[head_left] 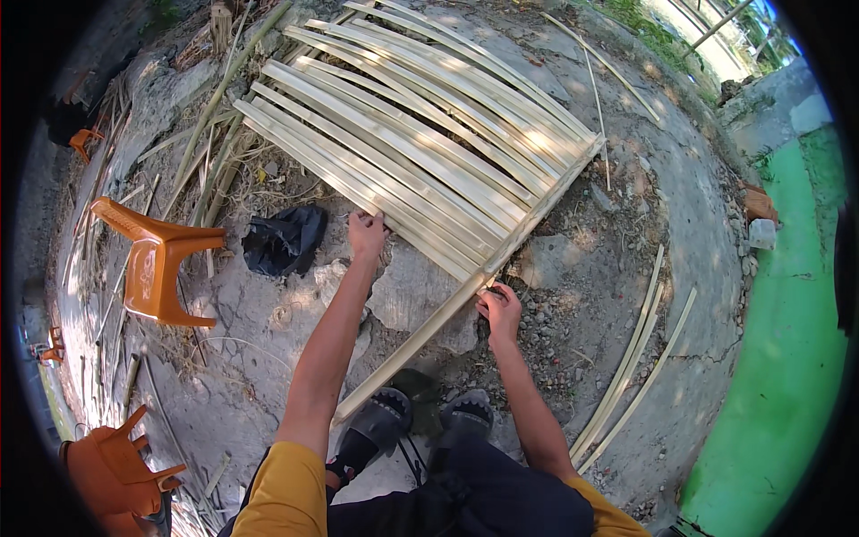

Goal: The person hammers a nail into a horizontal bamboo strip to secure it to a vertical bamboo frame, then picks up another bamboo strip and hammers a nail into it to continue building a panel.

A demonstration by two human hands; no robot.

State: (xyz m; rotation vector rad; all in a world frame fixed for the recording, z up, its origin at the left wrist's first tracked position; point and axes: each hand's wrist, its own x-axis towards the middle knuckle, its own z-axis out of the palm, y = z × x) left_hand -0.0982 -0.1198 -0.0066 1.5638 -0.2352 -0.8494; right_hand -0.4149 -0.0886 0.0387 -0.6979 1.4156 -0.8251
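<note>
A panel of pale split-bamboo slats (403,134) lies on the ground ahead of me, the slats side by side with narrow gaps. Along their right ends runs a long bamboo crosspiece (407,351), whose bare near end reaches down beside my left shoe. My left hand (367,234) is closed on the edge of the nearest bamboo slat (335,183), about midway along it. At the crosspiece, by that slat's right end, my right hand (501,313) has its fingers curled and pinched; the fingertips are partly hidden.
An orange plastic stool (157,268) lies tipped over at the left, near a black plastic bag (284,240). Another orange stool (116,470) is at the lower left. Loose bamboo strips (626,358) lie at the right, before a green surface (769,349). Rubble covers the ground.
</note>
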